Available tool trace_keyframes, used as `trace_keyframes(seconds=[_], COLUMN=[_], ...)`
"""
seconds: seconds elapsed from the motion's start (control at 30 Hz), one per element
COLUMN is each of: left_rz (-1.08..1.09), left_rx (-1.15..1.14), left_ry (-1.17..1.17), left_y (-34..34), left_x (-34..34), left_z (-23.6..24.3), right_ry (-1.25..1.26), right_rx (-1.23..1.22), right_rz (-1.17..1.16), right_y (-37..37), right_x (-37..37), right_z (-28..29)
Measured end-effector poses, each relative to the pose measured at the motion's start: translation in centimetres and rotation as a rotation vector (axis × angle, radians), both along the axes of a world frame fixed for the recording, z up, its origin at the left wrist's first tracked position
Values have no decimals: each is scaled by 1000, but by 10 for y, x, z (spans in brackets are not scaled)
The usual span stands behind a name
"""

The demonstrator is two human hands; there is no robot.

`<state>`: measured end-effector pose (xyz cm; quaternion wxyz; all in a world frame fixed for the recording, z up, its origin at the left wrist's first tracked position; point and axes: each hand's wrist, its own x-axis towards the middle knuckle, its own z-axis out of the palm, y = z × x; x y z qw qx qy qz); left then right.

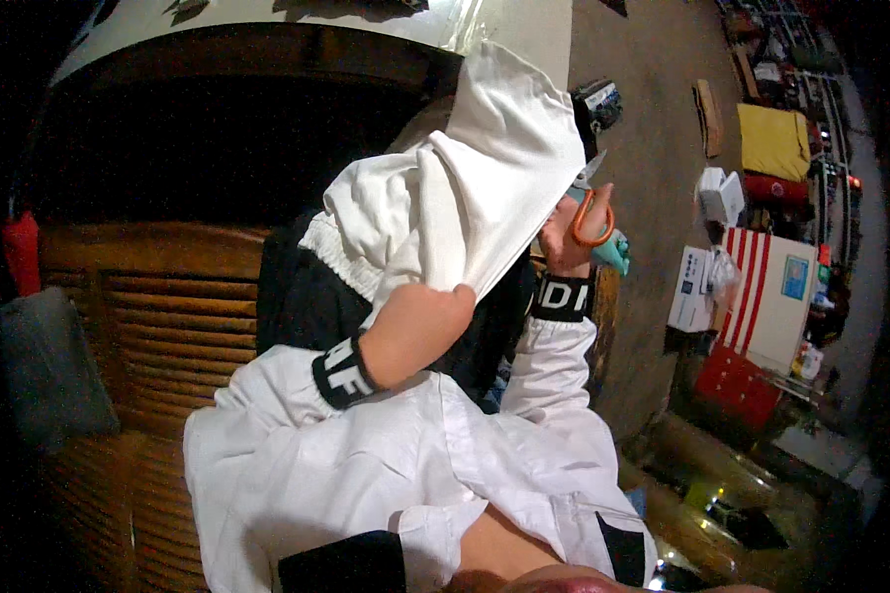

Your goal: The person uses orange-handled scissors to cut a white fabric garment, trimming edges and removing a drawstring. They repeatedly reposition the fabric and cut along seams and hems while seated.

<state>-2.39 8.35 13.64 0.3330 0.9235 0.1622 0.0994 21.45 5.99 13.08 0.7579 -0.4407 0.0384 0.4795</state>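
A white cloth garment (509,148) with a gathered, elastic-looking edge lies across my lap and rises toward the far side. My left hand (415,331) is closed on a fold at its near edge, fingers curled into the cloth. To the right of the garment, my right hand (564,237) holds a pair of scissors (593,217) with an orange handle loop, their blade pointing up and away beside the cloth. Part of the right hand is hidden by the garment. Both my sleeves are white with black lettered cuffs.
On the left is a slatted wooden bench (158,296), with a grey cloth (54,366) and a red item (20,255) near it. Boxes, a yellow cloth (773,141) and a red-striped white panel (761,296) stand along the right. Beside my right hand is a teal item (615,252).
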Motion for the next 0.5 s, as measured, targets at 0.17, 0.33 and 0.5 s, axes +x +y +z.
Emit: trace_keyframes(seconds=[0.17, 0.33, 0.5], left_rz=[-126, -182, -403], left_rx=[-33, -36, -52], left_ry=[109, 183, 108], left_y=[6, 9, 20], left_x=[-32, -40, -34], left_z=[12, 4, -13], right_ry=[91, -33, -141], right_rx=[226, -126, -44], right_rz=[216, 98, 273], right_y=[-44, -20, -63], right_x=[59, 13, 13], right_z=[-48, -18, -21])
